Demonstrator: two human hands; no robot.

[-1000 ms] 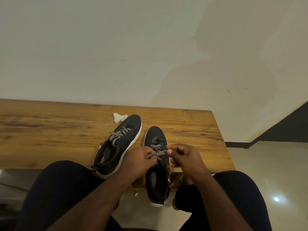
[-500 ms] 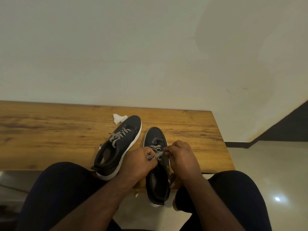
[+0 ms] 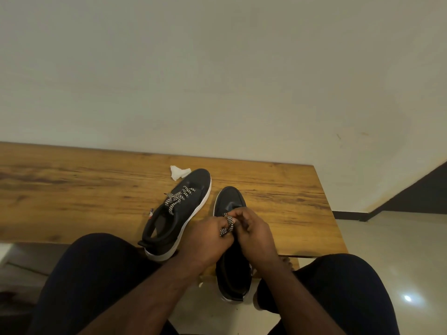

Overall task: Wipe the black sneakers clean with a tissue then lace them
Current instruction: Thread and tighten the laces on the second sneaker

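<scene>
Two black sneakers with white soles lie on a wooden table [image 3: 72,189]. The left sneaker [image 3: 176,213] is laced with a black-and-white patterned lace. The right sneaker [image 3: 231,267] hangs its heel over the table's front edge. Above its tongue my left hand [image 3: 205,238] and my right hand [image 3: 256,235] meet, both pinching the patterned shoelace [image 3: 227,226], which loops over my left fingers. A crumpled white tissue [image 3: 179,171] lies by the left sneaker's toe.
A plain wall rises right behind the table. My knees in dark trousers sit at the table's front edge on either side of the right sneaker. Tiled floor [image 3: 387,238] lies past the table's right end.
My hands have drawn together over the right sneaker. The lace that stretched flat between them is now bunched and looped around my left fingers.
</scene>
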